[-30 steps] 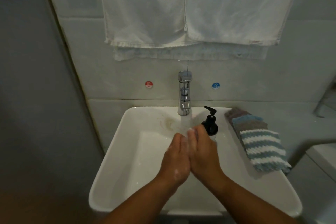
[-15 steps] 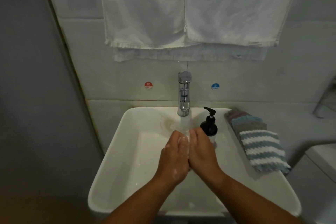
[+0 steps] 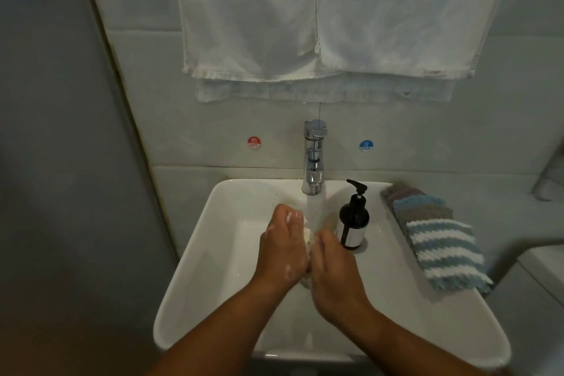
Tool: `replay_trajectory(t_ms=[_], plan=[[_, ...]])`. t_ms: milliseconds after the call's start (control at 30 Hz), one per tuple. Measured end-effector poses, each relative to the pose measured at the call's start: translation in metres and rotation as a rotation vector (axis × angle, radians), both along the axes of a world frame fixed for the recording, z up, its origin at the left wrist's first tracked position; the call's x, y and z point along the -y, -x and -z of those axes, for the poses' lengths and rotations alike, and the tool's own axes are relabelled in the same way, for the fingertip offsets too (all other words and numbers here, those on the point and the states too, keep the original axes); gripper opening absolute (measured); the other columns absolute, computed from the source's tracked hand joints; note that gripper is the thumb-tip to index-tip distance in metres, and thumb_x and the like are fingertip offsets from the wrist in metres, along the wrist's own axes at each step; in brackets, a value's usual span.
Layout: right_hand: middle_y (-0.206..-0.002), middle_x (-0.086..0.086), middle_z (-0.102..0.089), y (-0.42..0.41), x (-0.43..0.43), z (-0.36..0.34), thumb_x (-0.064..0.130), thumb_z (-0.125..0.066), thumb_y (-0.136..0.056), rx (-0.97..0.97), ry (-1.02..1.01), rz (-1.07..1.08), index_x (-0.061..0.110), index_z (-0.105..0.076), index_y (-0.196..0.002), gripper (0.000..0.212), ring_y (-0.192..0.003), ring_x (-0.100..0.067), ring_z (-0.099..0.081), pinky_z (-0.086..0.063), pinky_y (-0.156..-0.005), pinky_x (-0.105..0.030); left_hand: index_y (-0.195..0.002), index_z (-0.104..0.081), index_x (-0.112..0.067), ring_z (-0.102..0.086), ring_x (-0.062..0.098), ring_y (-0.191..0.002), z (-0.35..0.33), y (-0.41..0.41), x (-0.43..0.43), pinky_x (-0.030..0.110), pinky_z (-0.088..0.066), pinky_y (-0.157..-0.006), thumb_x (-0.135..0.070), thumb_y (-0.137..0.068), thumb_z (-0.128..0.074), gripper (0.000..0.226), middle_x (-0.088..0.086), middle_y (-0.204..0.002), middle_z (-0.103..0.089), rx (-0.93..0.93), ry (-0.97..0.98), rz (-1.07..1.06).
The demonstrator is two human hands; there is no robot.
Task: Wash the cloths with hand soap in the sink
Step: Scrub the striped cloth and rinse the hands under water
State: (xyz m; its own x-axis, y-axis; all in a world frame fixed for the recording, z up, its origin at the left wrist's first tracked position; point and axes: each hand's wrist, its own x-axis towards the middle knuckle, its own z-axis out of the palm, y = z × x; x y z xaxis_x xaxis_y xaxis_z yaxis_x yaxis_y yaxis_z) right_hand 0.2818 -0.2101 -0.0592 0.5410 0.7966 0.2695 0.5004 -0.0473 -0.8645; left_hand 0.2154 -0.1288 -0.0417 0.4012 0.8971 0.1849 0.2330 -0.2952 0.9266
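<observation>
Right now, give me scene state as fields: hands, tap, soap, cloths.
left hand: sudsy, fingers curled round a pale wad, likely a soapy cloth
right hand: holds the same wad from the other side
tap: running, stream meets the hands at the wad
soap bottle: upright, right of the tap, beside the right hand, untouched
cloth stack: lying on the right rim of the sink, untouched
towels: white, hanging on the wall above the tap

White sink (image 3: 219, 253), black soap bottle (image 3: 354, 220), cream cloth (image 3: 307, 235), other cloths (image 3: 442, 250) — blue-and-white stripes, grey — white towels (image 3: 305, 9)
</observation>
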Motion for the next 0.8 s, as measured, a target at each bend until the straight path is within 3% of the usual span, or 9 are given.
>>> replay_trajectory(t_ms=[133, 233, 367, 500, 567, 633, 733, 800], plan=[[-0.075, 0.006, -0.065, -0.005, -0.008, -0.012, 0.029, -0.047, -0.104, 0.075, -0.122, 0.058, 0.022, -0.055, -0.093, 0.016, -0.069, -0.005, -0.066, -0.051, -0.057, -0.016, -0.108, -0.054, -0.025, -0.067, 0.016, -0.086, 0.016, 0.001, 0.009, 0.039, -0.062, -0.079, -0.035, -0.103, -0.055, 0.010, -0.003, -0.097, -0.068, -0.115, 0.010, 0.137], [-0.076, 0.008, -0.064, -0.025, -0.020, -0.011, 0.031, -0.046, -0.106, 0.067, -0.004, 0.186, 0.022, -0.054, -0.092, 0.018, -0.067, -0.007, -0.064, -0.045, -0.054, -0.011, -0.107, -0.055, -0.028, -0.067, 0.013, -0.087, 0.020, -0.002, 0.021, 0.039, -0.062, -0.079, -0.035, -0.107, -0.045, 0.012, -0.006, -0.097, -0.067, -0.068, 0.046, 0.138], [-0.078, 0.011, -0.061, -0.005, -0.004, -0.005, 0.032, -0.042, -0.106, 0.056, 0.072, 0.027, 0.023, -0.050, -0.098, 0.015, -0.066, -0.005, -0.062, -0.048, -0.056, -0.017, -0.104, -0.055, -0.022, -0.065, 0.014, -0.084, 0.009, 0.001, 0.007, 0.026, -0.055, -0.068, -0.031, -0.106, -0.048, 0.012, -0.002, -0.095, -0.066, -0.014, 0.058, -0.010], [-0.073, 0.007, -0.062, 0.000, -0.005, -0.012, 0.029, -0.040, -0.107, 0.054, -0.045, 0.013, 0.023, -0.052, -0.094, 0.018, -0.066, -0.004, -0.064, -0.048, -0.054, -0.017, -0.103, -0.057, -0.023, -0.069, 0.022, -0.084, 0.010, 0.001, 0.013, 0.037, -0.061, -0.069, -0.029, -0.105, -0.052, 0.009, 0.003, -0.094, -0.069, 0.044, 0.252, 0.097], [-0.076, 0.006, -0.063, -0.019, -0.018, -0.015, 0.033, -0.042, -0.107, 0.008, 0.003, 0.141, 0.022, -0.054, -0.091, 0.023, -0.068, -0.008, -0.063, -0.045, -0.055, -0.018, -0.106, -0.056, -0.025, -0.067, 0.016, -0.081, 0.011, -0.002, 0.028, 0.032, -0.057, -0.063, -0.036, -0.107, -0.044, 0.016, 0.000, -0.095, -0.069, 0.018, 0.232, 0.138], [-0.080, 0.003, -0.062, -0.031, -0.022, -0.009, 0.031, -0.043, -0.107, -0.049, 0.084, 0.209, 0.022, -0.055, -0.089, 0.023, -0.075, -0.014, -0.062, -0.042, -0.058, -0.022, -0.108, -0.054, -0.023, -0.067, 0.013, -0.085, 0.010, -0.004, 0.034, 0.030, -0.058, -0.068, -0.040, -0.109, -0.036, 0.024, -0.001, -0.097, -0.067, 0.012, 0.157, 0.148], [-0.081, 0.004, -0.064, -0.014, -0.010, 0.001, 0.033, -0.042, -0.107, -0.070, 0.069, 0.144, 0.023, -0.055, -0.092, 0.022, -0.072, -0.011, -0.063, -0.053, -0.064, -0.031, -0.105, -0.054, -0.020, -0.066, 0.016, -0.084, 0.004, -0.004, 0.021, 0.033, -0.058, -0.074, -0.037, -0.109, -0.037, 0.024, 0.000, -0.093, -0.067, 0.011, 0.038, 0.062], [-0.081, 0.004, -0.067, 0.004, 0.001, 0.004, 0.032, -0.040, -0.107, -0.051, 0.011, 0.056, 0.025, -0.055, -0.097, 0.019, -0.072, -0.010, -0.066, -0.058, -0.068, -0.035, -0.104, -0.053, -0.020, -0.065, 0.017, -0.082, 0.001, -0.001, 0.009, 0.032, -0.055, -0.071, -0.032, -0.109, -0.040, 0.018, 0.000, -0.092, -0.066, 0.026, 0.067, 0.006]])
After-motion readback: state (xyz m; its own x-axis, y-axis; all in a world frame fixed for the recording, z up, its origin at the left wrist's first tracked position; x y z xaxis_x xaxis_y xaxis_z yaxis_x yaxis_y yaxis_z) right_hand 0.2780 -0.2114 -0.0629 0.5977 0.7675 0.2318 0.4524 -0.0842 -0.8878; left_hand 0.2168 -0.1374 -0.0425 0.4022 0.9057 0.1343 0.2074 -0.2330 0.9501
